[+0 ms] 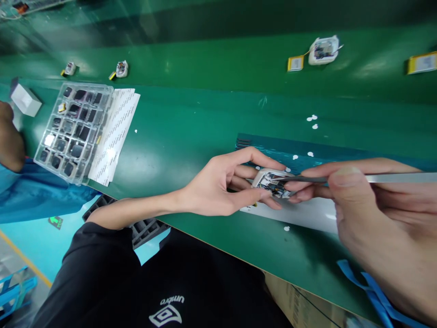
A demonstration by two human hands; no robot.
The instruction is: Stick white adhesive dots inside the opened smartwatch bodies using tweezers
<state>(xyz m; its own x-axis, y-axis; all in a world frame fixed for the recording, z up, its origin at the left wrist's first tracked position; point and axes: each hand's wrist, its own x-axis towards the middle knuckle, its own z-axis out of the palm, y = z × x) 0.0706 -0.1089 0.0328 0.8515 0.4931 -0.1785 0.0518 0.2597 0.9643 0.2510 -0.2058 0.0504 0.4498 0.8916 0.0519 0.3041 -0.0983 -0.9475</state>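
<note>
Between the fingers and thumb of my left hand (230, 182) is a small white device housing (261, 177), its inner circuit parts facing up. My right hand (372, 205) grips a pair of metal tweezers (385, 177), and their dark tips reach into the housing. Fingers of my right hand also come close to the housing's right side; whether they touch it I cannot tell. Below both hands lies a printed sheet with a teal upper part (341, 152) and a white lower strip (317, 212). Small round white stickers (310, 154) are scattered around it.
Similar open housings (322, 50) with yellow-edged batteries (295, 63) lie along the far green bench (170, 127). At left stand a clear compartment tray (78, 132), white label sheets (118, 132) and a white box (26, 100). A co-worker's arm (10, 139) is at the left edge.
</note>
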